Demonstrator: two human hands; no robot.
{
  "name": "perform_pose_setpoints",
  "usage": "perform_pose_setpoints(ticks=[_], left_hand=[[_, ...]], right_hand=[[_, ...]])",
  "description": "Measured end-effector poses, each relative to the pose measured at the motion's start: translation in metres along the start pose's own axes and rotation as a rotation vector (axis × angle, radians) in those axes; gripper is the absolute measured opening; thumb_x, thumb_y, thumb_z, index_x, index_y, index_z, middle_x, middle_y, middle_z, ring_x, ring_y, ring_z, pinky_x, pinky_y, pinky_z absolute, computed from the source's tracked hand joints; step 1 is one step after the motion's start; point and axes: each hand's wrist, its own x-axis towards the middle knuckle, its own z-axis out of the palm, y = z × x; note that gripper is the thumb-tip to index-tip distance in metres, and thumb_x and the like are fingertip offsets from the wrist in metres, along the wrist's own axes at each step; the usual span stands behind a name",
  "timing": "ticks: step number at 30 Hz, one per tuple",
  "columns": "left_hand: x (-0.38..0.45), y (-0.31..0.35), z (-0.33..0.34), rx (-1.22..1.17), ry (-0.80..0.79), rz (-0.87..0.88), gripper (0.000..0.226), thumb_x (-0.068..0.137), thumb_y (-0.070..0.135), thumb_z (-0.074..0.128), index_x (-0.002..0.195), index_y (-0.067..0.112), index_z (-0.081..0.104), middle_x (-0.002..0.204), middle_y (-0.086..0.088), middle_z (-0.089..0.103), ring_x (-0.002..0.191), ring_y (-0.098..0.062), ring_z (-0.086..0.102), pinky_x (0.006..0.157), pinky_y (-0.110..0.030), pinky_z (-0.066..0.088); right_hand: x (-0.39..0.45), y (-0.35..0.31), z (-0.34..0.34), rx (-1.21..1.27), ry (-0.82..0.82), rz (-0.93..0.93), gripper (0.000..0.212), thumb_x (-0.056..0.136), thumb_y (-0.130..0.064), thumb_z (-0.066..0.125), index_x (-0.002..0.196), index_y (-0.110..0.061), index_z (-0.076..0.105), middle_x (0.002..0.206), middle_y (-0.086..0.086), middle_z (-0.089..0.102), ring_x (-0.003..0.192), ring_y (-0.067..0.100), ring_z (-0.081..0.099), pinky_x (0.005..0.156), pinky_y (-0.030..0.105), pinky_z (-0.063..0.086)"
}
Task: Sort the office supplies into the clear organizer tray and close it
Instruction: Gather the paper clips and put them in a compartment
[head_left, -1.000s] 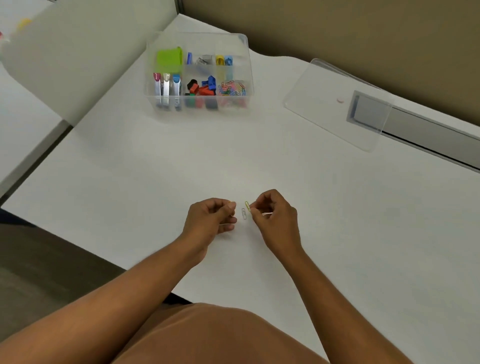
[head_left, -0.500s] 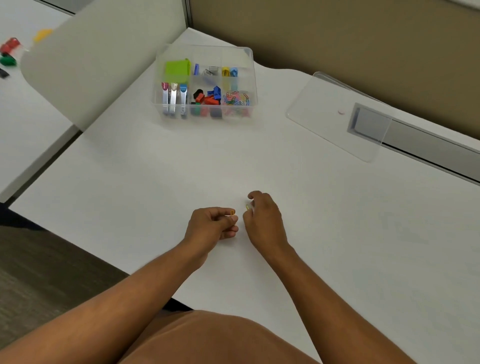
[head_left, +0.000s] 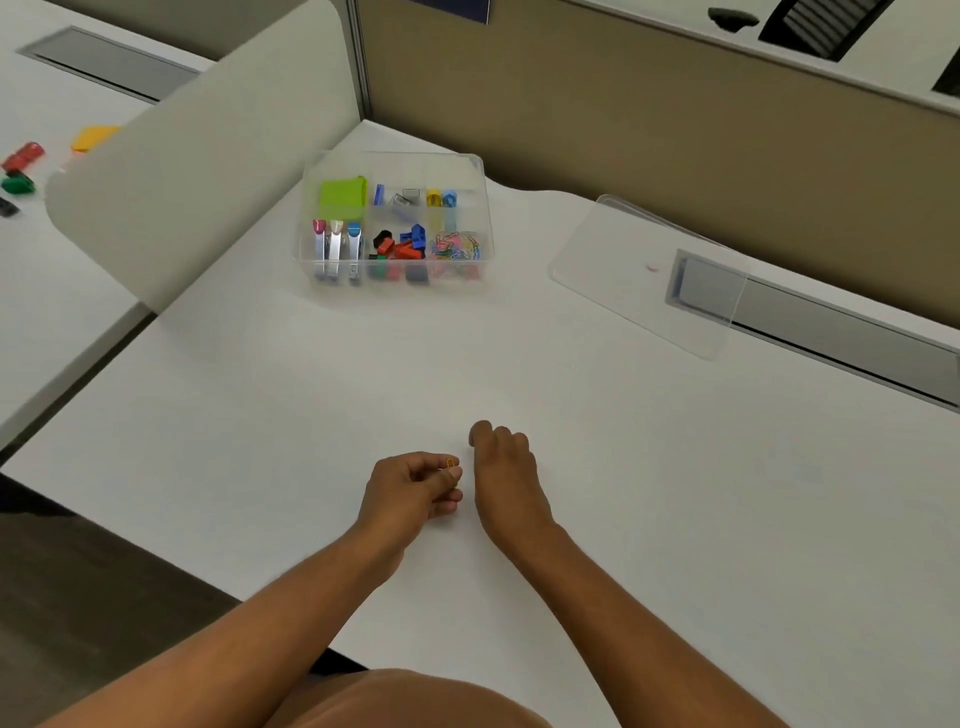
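Note:
My left hand (head_left: 415, 491) pinches an orange paper clip (head_left: 451, 464) between thumb and forefinger, low over the near part of the white desk (head_left: 675, 493). Just to its right, my right hand (head_left: 506, 467) rests with its fingers curled down onto the desk; what lies under the fingertips is hidden. The clear organizer tray (head_left: 306, 260) stands open at the far middle. It holds coloured paper clips (head_left: 457, 247), binder clips (head_left: 405, 244), a green pad (head_left: 343, 195) and other small items. Its clear lid (head_left: 644, 270) lies flat to the right.
A curved white divider (head_left: 197, 171) rises left of the tray. Beyond it, on the neighbouring desk, lie red, green and yellow items (head_left: 23, 166). A grey cable slot (head_left: 831, 322) runs along the back right, partly under the lid. The desk's near edge lies close to my body.
My right hand has turned palm down and moved close beside the left; the yellow clip seen at its fingertips is hidden now. The view has tilted up and shows more of the room.

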Motion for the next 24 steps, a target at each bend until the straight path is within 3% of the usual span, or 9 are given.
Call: perform_pose_setpoints(ticks=[3, 6, 9, 11, 15, 19, 24], left_hand=[[0.001, -0.002, 0.001, 0.009, -0.013, 0.006, 0.011, 0.093, 0.010, 0.075, 0.103, 0.007, 0.080, 0.093, -0.013, 0.080, 0.082, -0.025, 0.078, 0.083, -0.038, 0.065], [0.003, -0.001, 0.001, -0.008, -0.013, 0.007, 0.012, 0.094, 0.008, 0.074, 0.104, 0.006, 0.079, 0.095, -0.015, 0.080, 0.083, -0.026, 0.078, 0.084, -0.039, 0.064], [0.005, 0.006, 0.002, -0.062, -0.028, -0.007, 0.018, 0.093, 0.008, 0.076, 0.110, 0.006, 0.076, 0.092, -0.016, 0.079, 0.084, -0.026, 0.078, 0.082, -0.035, 0.064], [0.008, 0.014, 0.001, -0.127, -0.087, -0.037, 0.023, 0.092, 0.009, 0.076, 0.115, 0.006, 0.074, 0.089, -0.015, 0.078, 0.083, -0.025, 0.077, 0.081, -0.033, 0.063], [0.016, 0.036, -0.004, -0.153, -0.248, -0.060, 0.018, 0.094, 0.012, 0.073, 0.109, 0.005, 0.080, 0.095, -0.014, 0.076, 0.083, -0.019, 0.071, 0.083, -0.031, 0.061], [0.022, 0.059, -0.006, -0.090, -0.336, -0.022, 0.019, 0.097, 0.016, 0.071, 0.107, 0.006, 0.081, 0.093, -0.009, 0.075, 0.082, -0.016, 0.068, 0.082, -0.028, 0.058], [0.030, 0.076, -0.007, -0.113, -0.281, -0.003, 0.014, 0.094, 0.017, 0.074, 0.098, 0.007, 0.082, 0.093, -0.009, 0.076, 0.083, -0.018, 0.069, 0.083, -0.032, 0.059]], right_hand=[[0.000, -0.001, 0.004, -0.063, -0.031, -0.063, 0.046, 0.083, 0.007, 0.053, 0.124, -0.013, 0.044, 0.110, 0.009, 0.050, 0.097, 0.025, 0.046, 0.070, 0.033, 0.039], [-0.002, 0.004, 0.005, 0.043, -0.022, -0.072, 0.042, 0.083, 0.005, 0.051, 0.117, -0.018, 0.045, 0.107, 0.004, 0.048, 0.093, 0.021, 0.045, 0.069, 0.033, 0.047], [-0.005, 0.005, -0.006, 0.541, 0.002, 0.120, 0.026, 0.093, -0.002, 0.046, 0.107, -0.024, 0.047, 0.099, -0.002, 0.055, 0.086, 0.014, 0.052, 0.069, 0.027, 0.049], [-0.006, 0.001, -0.017, 0.877, -0.001, 0.257, 0.018, 0.097, -0.010, 0.053, 0.101, -0.027, 0.050, 0.098, -0.002, 0.063, 0.084, 0.015, 0.061, 0.072, 0.031, 0.054], [-0.004, -0.003, -0.040, 1.231, -0.016, 0.371, 0.014, 0.093, -0.015, 0.065, 0.096, -0.024, 0.054, 0.103, 0.002, 0.069, 0.084, 0.014, 0.066, 0.083, 0.036, 0.058], [0.006, -0.004, -0.061, 1.314, 0.009, 0.347, 0.017, 0.090, -0.016, 0.072, 0.093, -0.021, 0.056, 0.101, 0.004, 0.072, 0.085, 0.016, 0.071, 0.086, 0.035, 0.061], [0.021, -0.010, -0.079, 1.302, 0.074, 0.288, 0.017, 0.089, -0.006, 0.073, 0.100, -0.007, 0.060, 0.092, 0.009, 0.073, 0.076, 0.018, 0.071, 0.077, 0.029, 0.060]])
